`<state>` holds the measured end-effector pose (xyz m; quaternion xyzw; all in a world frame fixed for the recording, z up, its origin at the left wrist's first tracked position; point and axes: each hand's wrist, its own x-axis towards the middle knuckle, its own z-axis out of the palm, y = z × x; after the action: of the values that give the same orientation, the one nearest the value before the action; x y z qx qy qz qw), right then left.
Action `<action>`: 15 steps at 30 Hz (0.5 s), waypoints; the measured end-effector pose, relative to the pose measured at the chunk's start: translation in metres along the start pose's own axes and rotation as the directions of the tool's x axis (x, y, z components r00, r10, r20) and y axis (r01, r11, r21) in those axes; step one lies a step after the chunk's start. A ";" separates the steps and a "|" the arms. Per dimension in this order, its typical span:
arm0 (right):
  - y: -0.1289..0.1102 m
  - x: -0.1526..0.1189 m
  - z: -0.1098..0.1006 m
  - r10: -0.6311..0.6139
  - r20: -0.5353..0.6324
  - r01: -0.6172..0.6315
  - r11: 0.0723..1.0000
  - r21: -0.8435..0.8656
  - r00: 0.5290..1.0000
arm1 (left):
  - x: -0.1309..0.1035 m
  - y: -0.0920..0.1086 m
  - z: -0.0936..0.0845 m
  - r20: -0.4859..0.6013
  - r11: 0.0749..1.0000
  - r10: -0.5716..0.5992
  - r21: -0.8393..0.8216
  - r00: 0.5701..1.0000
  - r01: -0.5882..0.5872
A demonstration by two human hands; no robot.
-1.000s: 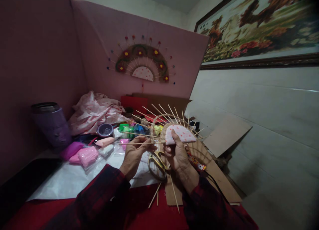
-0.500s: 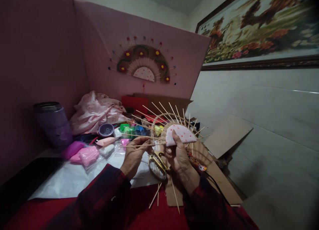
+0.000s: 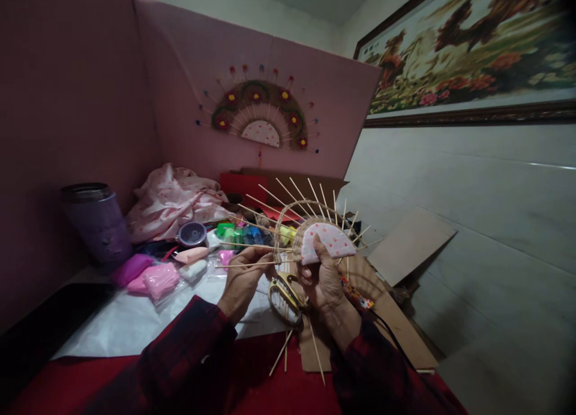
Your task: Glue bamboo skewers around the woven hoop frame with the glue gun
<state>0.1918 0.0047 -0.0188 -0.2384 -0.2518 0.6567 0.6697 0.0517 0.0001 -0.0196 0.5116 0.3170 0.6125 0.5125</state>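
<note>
A half-round fan piece [image 3: 327, 243], white with red spots and edged in twine, is held up in front of me, with several thin sticks radiating from it. My right hand [image 3: 324, 283] grips its lower edge, thumb on the spotted face. At its left end my left hand [image 3: 245, 282] pinches the lowest sticks beside the outer twine arc [image 3: 277, 229]. Gold-handled scissors [image 3: 284, 301] lie beneath, between my hands; their blades are partly hidden. Loose sticks [image 3: 281, 354] rest below them on the red cloth.
A finished fan [image 3: 254, 97] is fixed on the pink board behind. Left stand a purple tumbler [image 3: 96, 226], pink cloth [image 3: 173, 202] and packets of coloured clay [image 3: 162, 281]. Cardboard [image 3: 393, 325] and a patterned-handled tool [image 3: 357, 295] lie right.
The fan piece has shifted very slightly, its upper sticks tilting a little to the right. Both hands keep their hold in nearly the same place.
</note>
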 end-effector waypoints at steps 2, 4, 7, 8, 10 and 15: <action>0.001 0.001 -0.001 -0.016 -0.001 0.016 1.000 0.011 1.000 | 0.000 -0.001 0.000 0.004 1.000 -0.002 0.003 1.000 0.002; 0.001 0.002 -0.001 -0.011 -0.007 0.011 1.000 0.022 1.000 | 0.000 -0.002 -0.001 0.007 1.000 -0.004 -0.004 1.000 0.004; 0.000 0.001 0.000 0.005 -0.015 -0.004 1.000 0.023 1.000 | 0.002 -0.005 -0.002 0.014 1.000 0.002 -0.020 1.000 -0.002; 0.000 0.001 0.001 0.007 -0.017 -0.006 1.000 0.017 1.000 | 0.002 -0.005 -0.002 0.014 1.000 0.003 -0.024 1.000 -0.003; -0.001 -0.001 0.002 0.006 -0.019 -0.006 1.000 0.000 1.000 | 0.002 -0.005 -0.003 0.000 1.000 0.000 -0.023 1.000 0.000; -0.002 -0.001 0.001 -0.017 -0.009 0.017 0.999 -0.034 1.000 | 0.003 -0.002 -0.004 -0.036 0.998 -0.015 0.057 0.999 0.017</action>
<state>0.1928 0.0039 -0.0171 -0.2507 -0.2616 0.6455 0.6723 0.0485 0.0041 -0.0221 0.5126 0.3476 0.6082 0.4965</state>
